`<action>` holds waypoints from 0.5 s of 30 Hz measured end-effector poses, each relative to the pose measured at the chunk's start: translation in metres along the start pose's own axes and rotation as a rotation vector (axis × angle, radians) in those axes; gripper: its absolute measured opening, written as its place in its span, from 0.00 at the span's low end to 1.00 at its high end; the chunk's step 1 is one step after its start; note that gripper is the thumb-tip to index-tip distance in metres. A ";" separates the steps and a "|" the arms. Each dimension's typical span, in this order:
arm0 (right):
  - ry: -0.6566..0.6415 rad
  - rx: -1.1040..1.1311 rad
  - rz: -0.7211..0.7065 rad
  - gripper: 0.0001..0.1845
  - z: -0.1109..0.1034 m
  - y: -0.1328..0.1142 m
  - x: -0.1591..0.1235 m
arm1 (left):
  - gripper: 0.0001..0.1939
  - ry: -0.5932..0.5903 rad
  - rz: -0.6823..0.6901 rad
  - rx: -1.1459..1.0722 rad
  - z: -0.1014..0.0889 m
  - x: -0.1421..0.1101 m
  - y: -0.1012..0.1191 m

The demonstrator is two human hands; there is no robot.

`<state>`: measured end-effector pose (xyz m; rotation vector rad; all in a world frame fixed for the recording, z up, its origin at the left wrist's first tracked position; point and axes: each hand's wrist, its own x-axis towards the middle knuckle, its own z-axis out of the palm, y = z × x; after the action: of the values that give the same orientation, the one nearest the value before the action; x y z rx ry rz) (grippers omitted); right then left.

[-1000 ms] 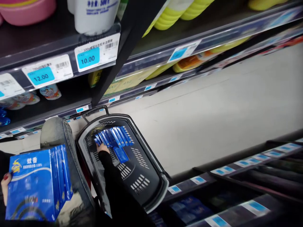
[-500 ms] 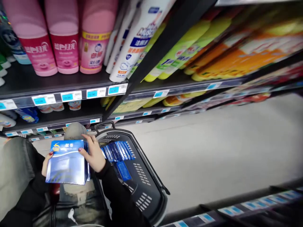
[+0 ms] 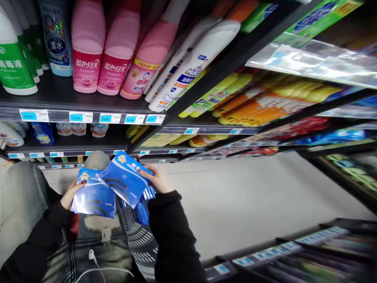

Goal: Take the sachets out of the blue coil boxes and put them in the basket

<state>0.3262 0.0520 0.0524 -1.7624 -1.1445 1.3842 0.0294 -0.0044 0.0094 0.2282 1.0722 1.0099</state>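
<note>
My left hand [image 3: 73, 191] grips a flat blue box of mosquito coils [image 3: 94, 196] by its left edge, with the thumb on its front, above my lap. Held by its right edge in my right hand [image 3: 158, 177] is a second blue mosquito coil box [image 3: 125, 181], tilted and overlapping the first box's right side. Beneath my right hand, partly hidden by the box and my sleeve, stands a dark shopping basket [image 3: 143, 245]. More blue packs [image 3: 142, 213] lie inside it.
Ahead, a dark shelf [image 3: 59, 113] with price tags bears pink bottles [image 3: 88, 55], a green-labelled bottle [image 3: 17, 67] and white bottles [image 3: 182, 74]. Grey floor [image 3: 229, 196] stretches rightward. Another shelf edge [image 3: 265, 253] runs along the lower right. A white earphone [image 3: 92, 255] hangs over my lap.
My right hand has moved right and up with one box, which is now apart from the one in my left hand. The view has shifted, showing more shelving at the right.
</note>
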 end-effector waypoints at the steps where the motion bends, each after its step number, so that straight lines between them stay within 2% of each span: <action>1: 0.053 0.046 0.032 0.25 -0.016 0.010 -0.003 | 0.22 0.007 -0.008 0.013 0.000 0.000 0.001; 4: 0.127 0.079 -0.005 0.29 -0.053 0.053 -0.011 | 0.21 0.054 -0.083 0.057 0.000 0.001 0.003; 7: 0.089 -0.361 -0.018 0.28 -0.059 0.107 -0.012 | 0.23 0.093 -0.178 0.078 0.002 0.002 0.003; 9: 0.078 -0.666 0.062 0.24 -0.043 0.143 -0.007 | 0.24 0.115 -0.198 0.084 0.005 0.003 0.003; 10: 0.074 -0.745 0.102 0.22 -0.030 0.160 -0.003 | 0.24 0.126 -0.198 0.090 0.006 0.003 0.003; 12: 0.040 -0.784 0.161 0.22 0.000 0.193 0.006 | 0.24 0.142 -0.202 0.099 0.010 0.003 0.004; 15: -0.010 -0.840 0.263 0.25 0.046 0.237 0.020 | 0.25 0.192 -0.281 0.109 0.017 0.004 0.007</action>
<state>0.3437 -0.0354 -0.1733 -2.5521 -1.7044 1.1121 0.0398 0.0076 0.0191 0.0661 1.2956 0.7314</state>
